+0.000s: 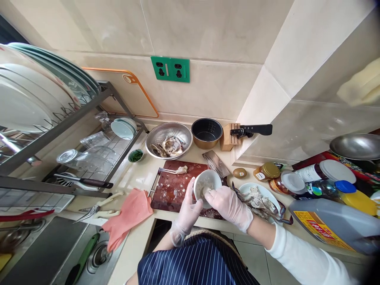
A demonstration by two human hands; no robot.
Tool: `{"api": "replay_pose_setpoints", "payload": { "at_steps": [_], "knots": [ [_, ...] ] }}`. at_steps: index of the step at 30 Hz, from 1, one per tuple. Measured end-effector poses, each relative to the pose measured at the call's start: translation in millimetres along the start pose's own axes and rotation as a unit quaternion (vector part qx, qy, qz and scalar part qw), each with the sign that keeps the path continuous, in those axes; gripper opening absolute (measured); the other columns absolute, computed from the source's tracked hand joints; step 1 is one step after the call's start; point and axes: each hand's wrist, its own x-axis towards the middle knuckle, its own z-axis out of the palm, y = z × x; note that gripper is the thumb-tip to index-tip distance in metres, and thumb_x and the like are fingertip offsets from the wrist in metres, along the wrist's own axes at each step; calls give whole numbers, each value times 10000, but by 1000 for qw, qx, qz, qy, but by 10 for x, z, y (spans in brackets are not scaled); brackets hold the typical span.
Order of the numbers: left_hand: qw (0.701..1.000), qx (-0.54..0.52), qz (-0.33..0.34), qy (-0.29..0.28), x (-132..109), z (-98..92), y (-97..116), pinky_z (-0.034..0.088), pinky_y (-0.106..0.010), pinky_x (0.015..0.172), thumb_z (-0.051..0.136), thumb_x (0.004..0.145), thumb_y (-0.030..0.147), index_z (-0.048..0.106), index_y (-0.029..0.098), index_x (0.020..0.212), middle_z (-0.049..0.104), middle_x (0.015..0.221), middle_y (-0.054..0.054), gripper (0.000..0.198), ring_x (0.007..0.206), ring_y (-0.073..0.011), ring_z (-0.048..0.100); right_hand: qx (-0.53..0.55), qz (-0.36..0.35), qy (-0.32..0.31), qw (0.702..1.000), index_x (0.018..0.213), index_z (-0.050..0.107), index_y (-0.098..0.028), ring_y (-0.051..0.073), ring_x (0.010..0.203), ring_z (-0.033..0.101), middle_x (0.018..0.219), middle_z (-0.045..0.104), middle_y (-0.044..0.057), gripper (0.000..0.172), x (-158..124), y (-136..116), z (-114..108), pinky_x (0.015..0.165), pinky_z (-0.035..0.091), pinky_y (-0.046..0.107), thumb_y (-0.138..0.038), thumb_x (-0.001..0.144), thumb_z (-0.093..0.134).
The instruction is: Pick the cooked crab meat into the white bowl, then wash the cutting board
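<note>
Left hand [187,206] cups the bowl [207,186] over the board [172,186], right hand [227,206] dips in, fingers pinching meat; mixing underway.

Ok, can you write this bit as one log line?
left hand: holds bowl | right hand: fingers in bowl | under: board | beside: plate

Single head view, looking down, close over counter [142,174].
</note>
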Motion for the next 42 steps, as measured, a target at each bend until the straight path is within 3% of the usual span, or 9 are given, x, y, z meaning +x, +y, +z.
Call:
{"api": "replay_pose_setpoints", "payload": {
  "at_steps": [10,17,22,25,28,31,32,37,42],
  "knots": [
    [995,65,71,8,2,27,22,308,-468,1158,614,814,232,231,241,1503,296,1565,-121,789,1440,-297,289,-69,-11,90,994,928,625,-142,157,581,463,659,570,9,193,-53,91,-17,570,270,346,-36,890,468],
    [988,101,106,56,22,108,60,482,-441,1016,628,807,207,222,260,1522,367,1520,-145,825,1352,-321,430,-65,30,133,989,794,597,-167,157,576,418,616,522,-2,198,-3,41,-22,580,244,333,-48,896,475],
    [986,103,110,74,41,124,24,453,-458,1054,650,796,211,257,259,1514,415,1488,-142,820,1345,-330,438,-49,59,132,988,716,585,-188,161,558,465,589,540,-3,238,27,26,44,572,279,335,-26,862,491],
    [990,69,104,69,49,116,28,464,-447,1045,662,793,232,249,275,1515,411,1493,-136,834,1340,-324,446,35,117,128,984,784,641,-200,160,593,557,630,622,1,194,13,91,104,589,352,315,-73,873,523],
    [994,20,81,69,59,99,69,463,-437,1044,635,819,253,216,288,1521,395,1508,-120,818,1319,-298,474,219,245,145,933,1027,660,-236,150,775,675,887,743,8,153,-5,153,167,686,464,258,-205,909,569],
    [995,-10,63,74,67,86,113,455,-418,1053,631,826,270,228,292,1516,387,1517,-105,799,1311,-283,483,319,358,141,866,1041,657,-248,144,824,704,943,757,-3,161,-11,174,211,710,504,226,-266,894,593],
    [995,-13,60,73,69,85,121,456,-412,1052,637,822,270,235,294,1513,381,1521,-102,800,1312,-282,480,307,371,130,866,1027,665,-248,150,818,706,931,758,-2,161,-10,171,214,710,505,230,-262,882,598],
    [995,26,63,71,69,91,102,474,-395,1027,633,812,247,219,280,1518,330,1548,-116,820,1334,-289,449,113,314,24,942,1005,695,-224,199,761,689,907,744,50,188,3,132,150,662,449,277,-209,841,606],
    [990,90,82,78,70,62,89,509,-390,975,611,804,204,203,287,1527,296,1563,-130,834,1292,-287,488,79,284,26,955,1102,666,-220,181,709,681,918,747,50,232,-24,134,183,613,410,269,-217,882,594]
  ]
}}
